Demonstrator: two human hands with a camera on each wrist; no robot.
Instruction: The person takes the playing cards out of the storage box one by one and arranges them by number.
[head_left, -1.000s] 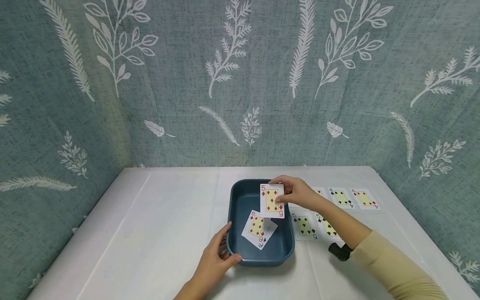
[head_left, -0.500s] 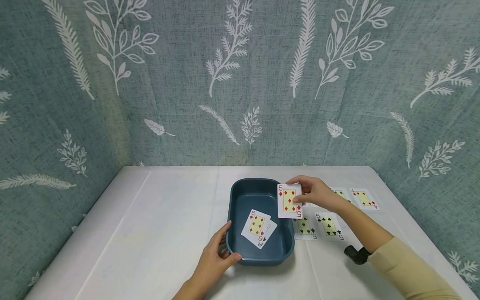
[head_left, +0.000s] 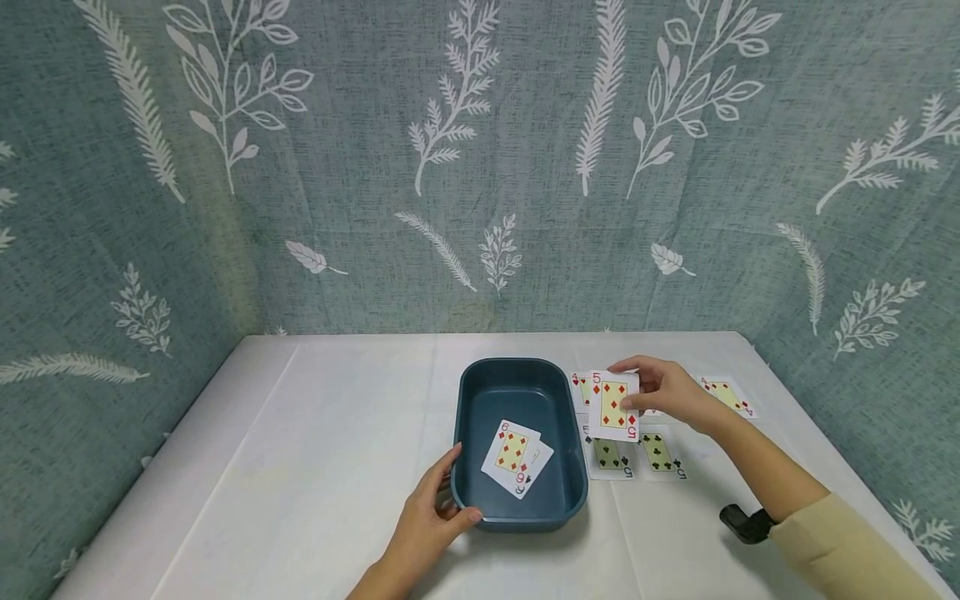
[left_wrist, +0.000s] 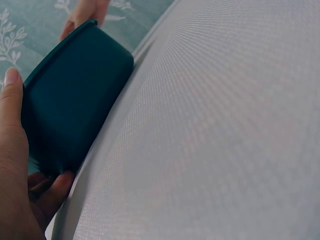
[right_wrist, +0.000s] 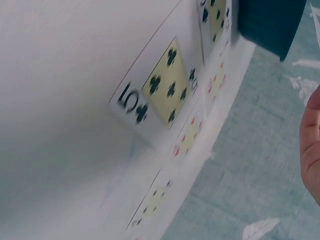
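Right grip (head_left: 667,390) pinches a five of diamonds (head_left: 613,405) by its edge, face toward the camera, just right of the tray (head_left: 468,392), above the cards (head_left: 633,454) laid out on the worktop (head_left: 337,433). Left grip (head_left: 431,521) wraps the tray's near corner, likely to steady it. Two cards (head_left: 516,457) lie inside.
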